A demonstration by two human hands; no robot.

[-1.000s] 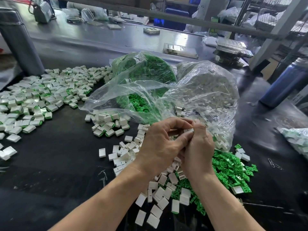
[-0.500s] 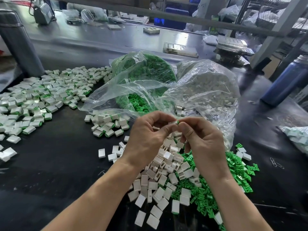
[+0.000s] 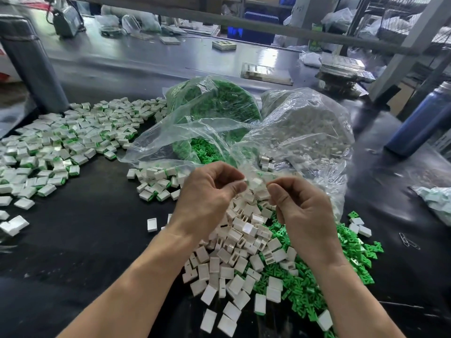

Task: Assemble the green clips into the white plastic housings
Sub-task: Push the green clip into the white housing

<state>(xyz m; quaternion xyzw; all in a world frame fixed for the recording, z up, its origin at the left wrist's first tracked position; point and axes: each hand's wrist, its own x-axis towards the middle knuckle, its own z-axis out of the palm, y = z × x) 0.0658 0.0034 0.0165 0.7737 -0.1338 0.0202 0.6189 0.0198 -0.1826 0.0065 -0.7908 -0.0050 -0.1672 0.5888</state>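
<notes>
Tabletop [image 3: 73, 252]: a dark surface carried everything, with loose parts spread within arm's reach, probably so that picking needed no search.
Bags: the clear bag of green clips [image 3: 214, 106] and the clear bag of white housings [image 3: 305, 123] lay on their sides behind the hands, mouths toward the person, apparently to let parts spill forward.
Finished pile [image 3: 61, 145]: white housings showing green edges lay heaped at the far left, well apart from the raw stock, likely to keep done work separate.
Loose white housings [image 3: 239, 240]: a heap lay directly under both hands, pointing every way.
Loose green clips [image 3: 341, 254]: these lay scattered under and beside the right forearm, touching the white heap.
Left hand [image 3: 207, 198]: its grip was curled, thumb and forefinger pinched near a small white housing [image 3: 256, 182] raised above the heap.
Right hand [image 3: 302, 208]: fingers were curled toward that same piece; whether they pinched a clip could not be told.
Held piece: blurred against the bag plastic, its long axis seemed to run roughly left to right between the hands; its open end could not be made out.
</notes>
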